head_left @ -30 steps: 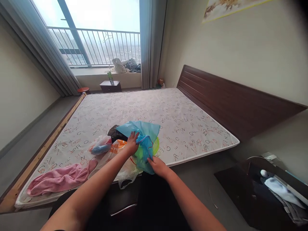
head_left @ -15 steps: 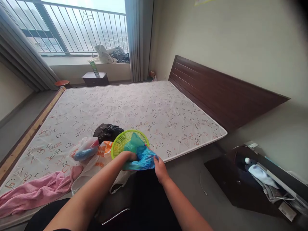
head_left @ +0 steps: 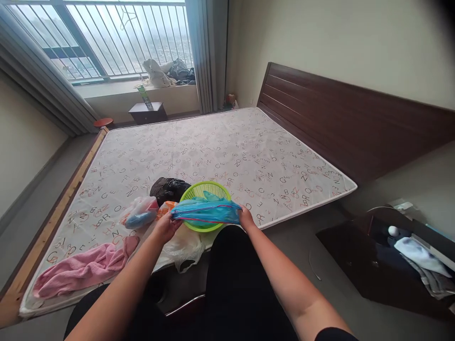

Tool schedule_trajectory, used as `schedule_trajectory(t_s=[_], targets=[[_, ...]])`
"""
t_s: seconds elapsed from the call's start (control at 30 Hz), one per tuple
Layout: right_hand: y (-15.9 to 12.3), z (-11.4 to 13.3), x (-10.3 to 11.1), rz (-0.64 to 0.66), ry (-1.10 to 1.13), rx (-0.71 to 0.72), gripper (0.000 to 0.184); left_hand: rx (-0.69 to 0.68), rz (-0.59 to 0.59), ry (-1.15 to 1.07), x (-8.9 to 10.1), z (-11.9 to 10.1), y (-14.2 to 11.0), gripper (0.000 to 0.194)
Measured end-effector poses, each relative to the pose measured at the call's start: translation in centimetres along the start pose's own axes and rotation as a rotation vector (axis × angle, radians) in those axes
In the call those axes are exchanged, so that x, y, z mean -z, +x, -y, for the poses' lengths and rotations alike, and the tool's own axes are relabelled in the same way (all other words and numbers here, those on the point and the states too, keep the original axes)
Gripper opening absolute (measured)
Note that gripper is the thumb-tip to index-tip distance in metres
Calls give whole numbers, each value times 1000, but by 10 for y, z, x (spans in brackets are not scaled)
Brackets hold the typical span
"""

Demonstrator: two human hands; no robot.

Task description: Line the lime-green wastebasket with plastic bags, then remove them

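A blue plastic bag (head_left: 206, 213) is stretched sideways over the near rim of a round green basket (head_left: 204, 190) at the mattress's front edge. My left hand (head_left: 165, 227) is closed on the bag's left end. My right hand (head_left: 245, 219) is closed on its right end. Part of the bag hangs down inside the basket. Both hands are level with each other, about a basket's width apart.
On the letter-patterned mattress (head_left: 220, 147) lie a black bag (head_left: 168, 188), a clear bag with something blue (head_left: 139, 214), a white and orange bag (head_left: 181, 241) and a pink towel (head_left: 81, 269). A dark headboard (head_left: 341, 118) stands right. A dark low table with cloths (head_left: 401, 260) is lower right.
The bag was bunched at the basket's near side; my hands have moved apart and pulled it out flat across the rim. The view has shifted slightly.
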State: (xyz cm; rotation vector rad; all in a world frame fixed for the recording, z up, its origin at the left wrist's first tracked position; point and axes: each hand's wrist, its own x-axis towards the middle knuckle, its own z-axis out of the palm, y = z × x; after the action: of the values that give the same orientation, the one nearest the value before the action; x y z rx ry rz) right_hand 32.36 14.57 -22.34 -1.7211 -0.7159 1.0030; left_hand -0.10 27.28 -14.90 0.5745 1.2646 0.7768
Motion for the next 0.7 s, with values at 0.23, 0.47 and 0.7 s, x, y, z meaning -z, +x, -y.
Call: schedule_trajectory(t_s=[0.23,0.47,0.7], targets=[[-10,-3,0,4,-78,136,32,138,182,-279,25,50,-20,19],[-9,5,5,-77,-238,149,26,-65,-157,-231,30,86,3,12],[51,70,-19,10,44,132,53,-352,-119,-48,-2,37,29,41]])
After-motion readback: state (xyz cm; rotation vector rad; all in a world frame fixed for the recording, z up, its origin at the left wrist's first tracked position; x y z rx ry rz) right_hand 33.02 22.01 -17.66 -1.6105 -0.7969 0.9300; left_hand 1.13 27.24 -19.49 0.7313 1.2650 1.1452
